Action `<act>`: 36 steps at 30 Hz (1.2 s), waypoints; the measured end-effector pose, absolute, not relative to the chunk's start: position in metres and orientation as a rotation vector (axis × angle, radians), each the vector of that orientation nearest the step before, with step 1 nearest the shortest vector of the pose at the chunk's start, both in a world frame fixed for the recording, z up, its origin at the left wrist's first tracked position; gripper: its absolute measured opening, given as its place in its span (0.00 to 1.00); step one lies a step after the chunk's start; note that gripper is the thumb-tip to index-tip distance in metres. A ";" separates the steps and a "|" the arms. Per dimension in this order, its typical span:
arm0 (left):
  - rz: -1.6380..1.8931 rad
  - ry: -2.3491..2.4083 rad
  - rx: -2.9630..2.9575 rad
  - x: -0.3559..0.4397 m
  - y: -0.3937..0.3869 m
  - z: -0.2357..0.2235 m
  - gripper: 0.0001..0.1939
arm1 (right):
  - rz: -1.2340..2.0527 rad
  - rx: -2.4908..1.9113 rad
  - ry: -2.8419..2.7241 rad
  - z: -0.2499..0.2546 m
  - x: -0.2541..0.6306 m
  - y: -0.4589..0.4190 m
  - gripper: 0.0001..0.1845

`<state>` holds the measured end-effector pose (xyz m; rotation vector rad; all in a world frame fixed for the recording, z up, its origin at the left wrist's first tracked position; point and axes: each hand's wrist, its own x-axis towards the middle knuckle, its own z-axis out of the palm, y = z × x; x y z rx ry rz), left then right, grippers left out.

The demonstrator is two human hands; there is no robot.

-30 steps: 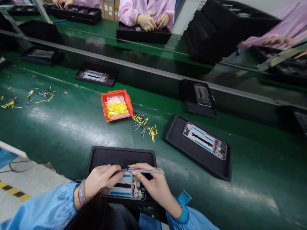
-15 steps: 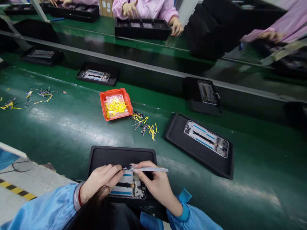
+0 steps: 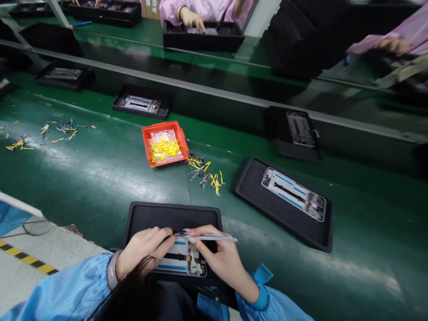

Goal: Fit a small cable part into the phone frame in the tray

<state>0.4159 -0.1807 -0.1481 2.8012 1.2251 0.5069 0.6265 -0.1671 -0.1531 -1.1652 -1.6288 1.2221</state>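
Observation:
In front of me an opened phone (image 3: 174, 268) with blue strips and a bared circuit board lies in a black tray (image 3: 174, 213). My right hand (image 3: 221, 258) pinches a pair of grey tweezers (image 3: 217, 238), their tips at the phone's upper edge. My left hand (image 3: 145, 247) covers the phone's left part, its bent fingers pressed together and meeting the tweezer tips. A small dark piece shows between the fingertips and the tips, too small to name. Dark hair hides part of the left hand.
Beyond my tray stands a red bin (image 3: 149, 157) of small yellow-tabbed parts, with a loose pile (image 3: 203, 171) beside it. At right another tray (image 3: 249, 183) carries an opened phone (image 3: 294, 194). Behind the rail, co-workers in pink sleeves handle black boxes (image 3: 203, 42).
The whole view has shifted slightly, so things sit a little further right. Both my hands keep nearly the same pose at the phone. A co-worker's hands across the rail have moved over their box.

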 end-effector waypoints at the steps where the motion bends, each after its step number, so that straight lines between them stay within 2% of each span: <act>1: 0.517 1.227 2.799 0.416 -0.181 -0.148 0.19 | 1.217 -1.161 -1.643 -0.154 0.627 -0.168 0.02; 9: 0.627 1.240 2.783 0.417 -0.179 -0.145 0.21 | 1.175 -1.058 -1.750 -0.155 0.625 -0.170 0.06; 13: 0.654 1.228 2.804 0.417 -0.177 -0.146 0.20 | 1.156 -1.065 -1.758 -0.156 0.625 -0.172 0.05; 20: 0.602 1.241 2.829 0.419 -0.173 -0.146 0.20 | 1.059 -1.132 -1.496 -0.160 0.625 -0.175 0.04; 36: 0.652 1.236 2.816 0.419 -0.172 -0.146 0.20 | 0.881 -1.040 -1.844 -0.156 0.624 -0.174 0.03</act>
